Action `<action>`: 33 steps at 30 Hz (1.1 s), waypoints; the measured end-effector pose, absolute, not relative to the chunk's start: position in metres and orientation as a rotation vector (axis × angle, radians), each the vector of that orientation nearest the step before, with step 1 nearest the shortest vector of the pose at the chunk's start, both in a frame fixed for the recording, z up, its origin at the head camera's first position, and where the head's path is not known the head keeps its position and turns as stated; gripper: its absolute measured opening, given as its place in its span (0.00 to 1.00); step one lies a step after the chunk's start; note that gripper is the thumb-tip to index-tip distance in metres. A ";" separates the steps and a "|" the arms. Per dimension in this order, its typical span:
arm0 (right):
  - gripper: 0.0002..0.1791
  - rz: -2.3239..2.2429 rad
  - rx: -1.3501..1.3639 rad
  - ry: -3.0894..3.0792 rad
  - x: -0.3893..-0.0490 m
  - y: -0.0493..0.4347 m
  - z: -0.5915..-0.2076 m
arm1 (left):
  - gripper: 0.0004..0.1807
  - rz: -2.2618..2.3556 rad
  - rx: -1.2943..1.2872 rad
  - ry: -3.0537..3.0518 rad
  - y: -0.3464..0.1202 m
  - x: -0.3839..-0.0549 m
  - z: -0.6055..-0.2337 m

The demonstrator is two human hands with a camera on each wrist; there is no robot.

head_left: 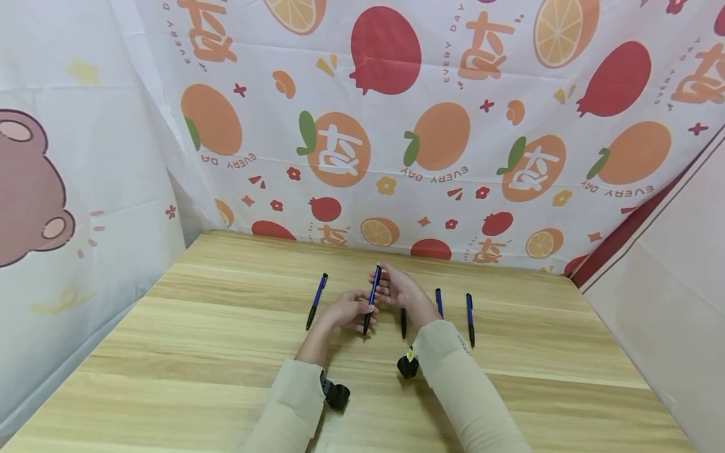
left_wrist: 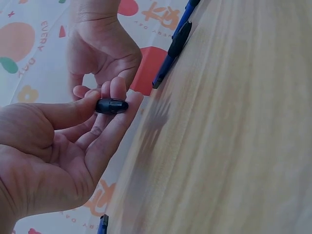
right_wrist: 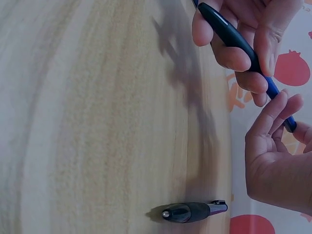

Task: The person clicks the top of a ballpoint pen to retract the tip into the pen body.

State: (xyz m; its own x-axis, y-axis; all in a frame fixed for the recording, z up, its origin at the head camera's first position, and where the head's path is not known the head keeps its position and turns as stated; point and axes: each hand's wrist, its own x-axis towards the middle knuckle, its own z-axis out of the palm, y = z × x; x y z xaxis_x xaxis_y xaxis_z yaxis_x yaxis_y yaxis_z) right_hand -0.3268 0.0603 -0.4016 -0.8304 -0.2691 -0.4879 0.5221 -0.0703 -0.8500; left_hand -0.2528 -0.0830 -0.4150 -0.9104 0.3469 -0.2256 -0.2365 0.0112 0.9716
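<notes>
A blue ballpoint pen with a black grip (head_left: 373,289) is held above the table, slanting between both hands. My left hand (head_left: 347,309) pinches it around its black lower part, thumb on one side and fingers on the other. At the upper end, my right hand (head_left: 401,290) has thumb and fingers on the blue barrel, as the right wrist view shows near the pen's end (right_wrist: 291,125). The left wrist view sees the black tip (left_wrist: 112,106) nearly end-on. One similar pen (head_left: 317,301) lies left of the hands; another (head_left: 404,324) lies beneath the right hand.
Two more blue pens, one partly hidden by the right wrist (head_left: 438,303) and one farther right (head_left: 470,319), lie on the wooden table (head_left: 187,352). A fruit-printed cloth (head_left: 391,207) hangs behind the table's far edge. Small black cameras (head_left: 338,397) are worn on the wrists.
</notes>
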 end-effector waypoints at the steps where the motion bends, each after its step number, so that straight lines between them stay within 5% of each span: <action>1: 0.28 -1.950 0.272 1.681 -0.327 0.061 -0.402 | 0.15 1.955 0.112 1.892 -0.083 -0.253 -0.415; 33: 0.23 -1.944 0.188 1.740 -0.329 0.061 -0.406 | 0.13 1.929 -0.024 2.003 -0.079 -0.253 -0.418</action>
State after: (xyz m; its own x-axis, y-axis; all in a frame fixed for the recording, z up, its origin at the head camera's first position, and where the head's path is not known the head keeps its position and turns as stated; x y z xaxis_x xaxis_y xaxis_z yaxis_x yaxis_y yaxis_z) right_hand -0.3293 0.0610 -0.4065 -0.8554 -0.2839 -0.4332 0.4619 -0.0399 -0.8860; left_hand -0.2533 -0.0794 -0.4180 -0.9357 0.2324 -0.2654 -0.2565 0.0683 0.9641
